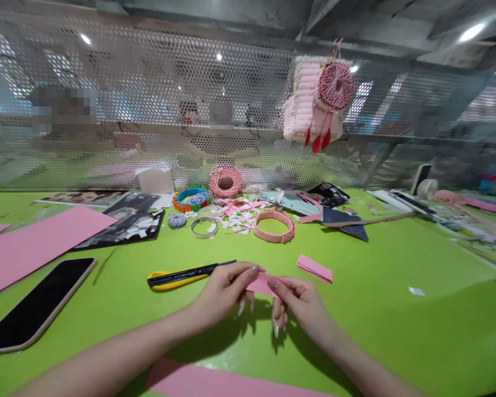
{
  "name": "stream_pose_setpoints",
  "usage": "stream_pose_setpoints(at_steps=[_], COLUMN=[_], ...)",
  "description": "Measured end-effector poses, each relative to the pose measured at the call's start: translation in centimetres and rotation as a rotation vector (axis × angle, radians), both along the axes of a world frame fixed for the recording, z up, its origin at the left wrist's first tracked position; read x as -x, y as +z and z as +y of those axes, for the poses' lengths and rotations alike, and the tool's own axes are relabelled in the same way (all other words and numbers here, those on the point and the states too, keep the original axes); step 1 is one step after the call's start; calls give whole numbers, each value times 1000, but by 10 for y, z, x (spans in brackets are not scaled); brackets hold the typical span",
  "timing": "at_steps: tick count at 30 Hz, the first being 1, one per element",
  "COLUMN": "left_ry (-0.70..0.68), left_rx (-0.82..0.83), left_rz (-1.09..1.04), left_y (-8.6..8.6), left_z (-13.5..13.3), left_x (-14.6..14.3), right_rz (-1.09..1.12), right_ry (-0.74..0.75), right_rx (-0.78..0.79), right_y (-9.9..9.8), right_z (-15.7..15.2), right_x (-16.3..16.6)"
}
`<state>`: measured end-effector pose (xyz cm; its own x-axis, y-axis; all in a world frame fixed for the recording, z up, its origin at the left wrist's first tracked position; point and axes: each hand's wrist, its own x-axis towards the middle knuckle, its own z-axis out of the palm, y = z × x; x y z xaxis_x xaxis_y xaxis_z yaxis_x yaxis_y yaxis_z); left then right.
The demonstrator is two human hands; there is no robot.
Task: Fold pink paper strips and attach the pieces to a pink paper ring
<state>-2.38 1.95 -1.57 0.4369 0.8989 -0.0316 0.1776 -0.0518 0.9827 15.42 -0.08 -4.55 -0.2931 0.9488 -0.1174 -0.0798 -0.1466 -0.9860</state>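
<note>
Between my two hands, a small strip of pink paper [259, 285] is held just above the green table. My left hand [227, 286] pinches its left end between thumb and fingers. At the right end, my right hand [295, 303] grips it with the thumb on top. A folded pink paper piece [314, 268] lies beyond my right hand. Behind my left hand rests a yellow and black utility knife [182, 277], its tip partly hidden by the hand. A larger pink sheet [227, 382] lies below my wrists at the near edge of view.
A phone [39, 303] and a big pink sheet [45, 242] lie at left. Farther back are a pink ring [274, 227], a tape roll [204, 227], white paper scraps [237, 220] and a woven pink ring [225, 182]. A pink round hanging [335, 86] hangs on the mesh screen [149, 99].
</note>
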Motion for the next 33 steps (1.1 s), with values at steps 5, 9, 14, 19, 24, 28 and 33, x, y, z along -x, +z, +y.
stream_pose_setpoints(at_steps=[5,9,14,19,24,28,33], left_ry=[68,45,12,80,83,80,112], left_rx=[-55,-15,19,-105,-100,-79,-142], left_rz=[-5,-5,17,48,44,43,44], left_y=[-5,-12,-18,-16,-18,-26,-30], left_z=[2,10,14,9,9,10,10], left_x=[-3,-6,-4,5,7,5,10], right_rz=[7,-11,-1,1,15,32,58], right_ry=[2,-66,-99,5,17,29,129], right_rx=[16,-2,-28,-10,-12,-13,-1], right_y=[-6,-13,-17,-16,-16,-20,-25], right_z=[0,1,5,5,4,5,10], right_x=[2,3,4,8,9,9,11])
